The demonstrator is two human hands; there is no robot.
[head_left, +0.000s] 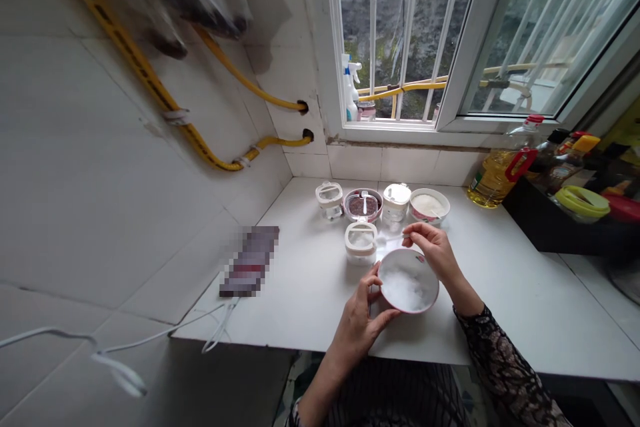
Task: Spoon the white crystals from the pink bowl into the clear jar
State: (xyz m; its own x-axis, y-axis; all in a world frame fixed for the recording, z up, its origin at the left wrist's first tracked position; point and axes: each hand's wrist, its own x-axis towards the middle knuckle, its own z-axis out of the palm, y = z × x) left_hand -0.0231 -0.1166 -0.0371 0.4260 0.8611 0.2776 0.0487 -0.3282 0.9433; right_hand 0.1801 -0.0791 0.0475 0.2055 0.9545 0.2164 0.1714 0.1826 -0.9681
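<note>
My left hand (356, 320) grips the near left rim of a white bowl (431, 280), which is tilted toward me. White grains (407, 288) lie in the bowl. Between the fingertips of my right hand (435, 250) is the handle of a small white spoon (393, 238). The spoon's head is over the right side of a clear jar (361, 247) with a white-rimmed top, just beyond the bowl. Whether the spoon carries anything is too small to tell. Behind stand another clear jar (330, 201), a white-lidded jar (397, 203) and a bowl of pale powder (429, 205).
A bowl holding a dark-filled container (363, 205) stands between the rear jars. An oil bottle (493, 173) and a black box (530, 217) of condiments occupy the right. A blurred dark object (250, 261) and white cable (217, 330) lie left. The window (395, 33) has bars.
</note>
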